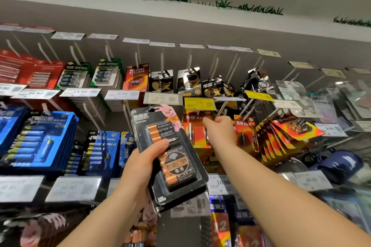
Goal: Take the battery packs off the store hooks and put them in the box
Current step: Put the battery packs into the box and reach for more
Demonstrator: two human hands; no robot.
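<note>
The left hand (140, 163) holds a stack of black Duracell packs (170, 154) off the hooks, in front of the display. The grip is at the stack's left edge, about mid-height: the thumb lies across the front blister over the copper-and-black cells, and the fingers are hidden behind the cards. The stack tilts, top to the left, and how many packs it holds is hard to tell; at least 2 card edges show at the bottom.

The right hand (219, 129) reaches further in, clenched around the tip of a metal hook (222, 109) just under a yellow tag (199, 103). Its fingers are turned away, so whether it also pinches a pack is unclear. Orange-red packs (197, 132) hang right behind and beside it, partly covered by the wrist.

Further back on the wall hang blue packs (40, 140) at the left, red packs (38, 75) and coin-cell cards (188, 81) on the upper rows. Most price tags are blurred. The box is not visible.
</note>
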